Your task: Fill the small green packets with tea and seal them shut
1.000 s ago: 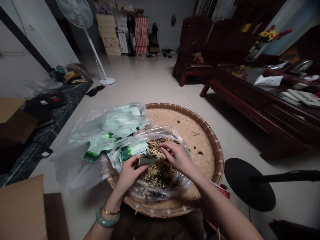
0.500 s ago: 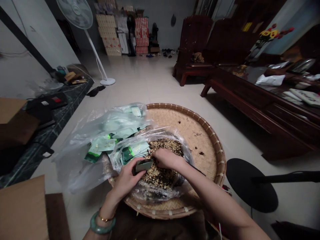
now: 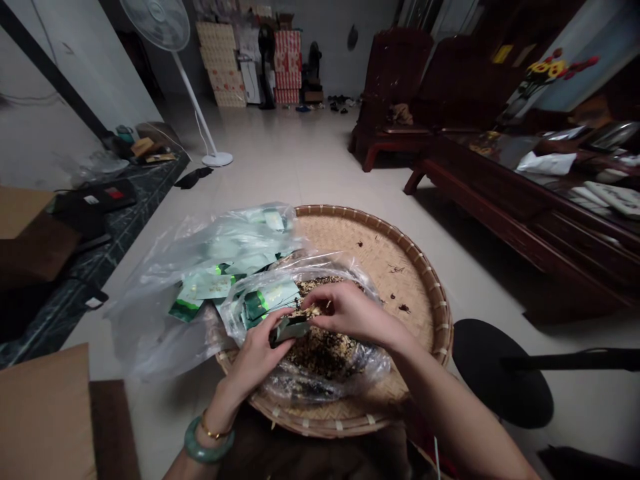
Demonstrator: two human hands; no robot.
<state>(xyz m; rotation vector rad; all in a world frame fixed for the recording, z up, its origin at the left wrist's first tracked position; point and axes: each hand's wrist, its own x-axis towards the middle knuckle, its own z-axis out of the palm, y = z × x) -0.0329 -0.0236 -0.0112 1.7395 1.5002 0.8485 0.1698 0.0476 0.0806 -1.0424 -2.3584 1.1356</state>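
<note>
My left hand (image 3: pixel 263 347) grips a small green packet (image 3: pixel 291 329), its mouth held open toward my right hand. Right at that mouth, my right hand (image 3: pixel 345 308) has thumb and fingers brought together on a pinch of dried tea-like mix. The loose mix (image 3: pixel 325 350), dark bits with pale yellow pieces, fills a clear plastic bag (image 3: pixel 377 363) beneath both hands. Several flat green packets (image 3: pixel 273 297) lie at the bag's left side. The bag rests in a round woven bamboo tray (image 3: pixel 340 227).
A second large clear bag (image 3: pixel 150 320) with more green packets (image 3: pixel 203 287) overlaps the tray's left side. A cardboard box (image 3: pixel 47 413) stands at lower left, a black round base (image 3: pixel 500 373) at right. Farther off are a white fan (image 3: pixel 217 159) and a dark wooden table (image 3: pixel 500 207).
My right hand has lifted out of the loose mix and come up to the packet's mouth. My left hand keeps the packet in nearly the same place.
</note>
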